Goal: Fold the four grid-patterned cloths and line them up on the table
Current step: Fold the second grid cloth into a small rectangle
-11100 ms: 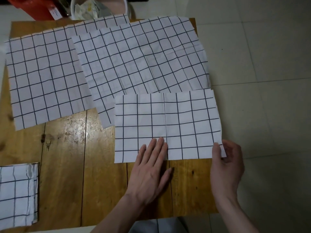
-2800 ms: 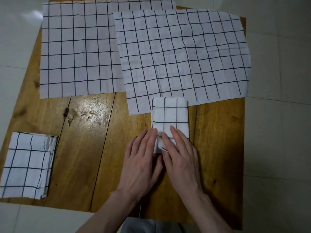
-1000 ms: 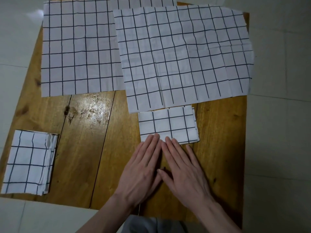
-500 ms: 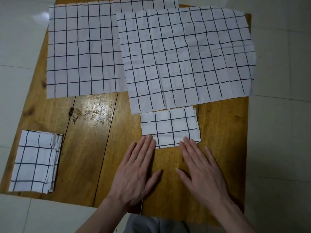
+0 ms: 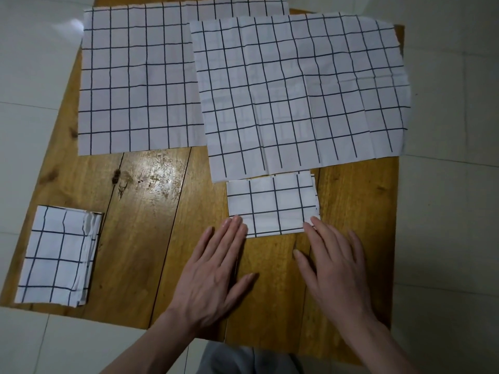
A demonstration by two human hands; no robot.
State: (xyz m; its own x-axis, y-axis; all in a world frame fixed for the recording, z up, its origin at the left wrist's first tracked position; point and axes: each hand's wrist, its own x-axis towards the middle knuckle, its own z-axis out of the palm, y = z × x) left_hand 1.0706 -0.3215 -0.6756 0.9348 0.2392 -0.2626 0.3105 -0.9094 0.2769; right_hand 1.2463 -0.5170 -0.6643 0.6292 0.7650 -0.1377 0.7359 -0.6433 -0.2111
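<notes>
A small folded grid cloth (image 5: 272, 205) lies on the wooden table (image 5: 151, 211), just below a large unfolded grid cloth (image 5: 299, 93). My left hand (image 5: 216, 271) lies flat with its fingertips on the folded cloth's near left corner. My right hand (image 5: 334, 265) lies flat, its fingertips on the near right corner. A second unfolded grid cloth (image 5: 137, 79) is spread at the far left, partly under the first. Another folded grid cloth (image 5: 58, 255) sits at the near left corner of the table.
The table stands on a pale tiled floor (image 5: 448, 211). The right unfolded cloth hangs slightly over the table's right edge. Bare wood shows between the two folded cloths.
My two hands have slid apart along the folded cloth's near edge, from side by side at its middle to its two near corners. The cloths have not moved.
</notes>
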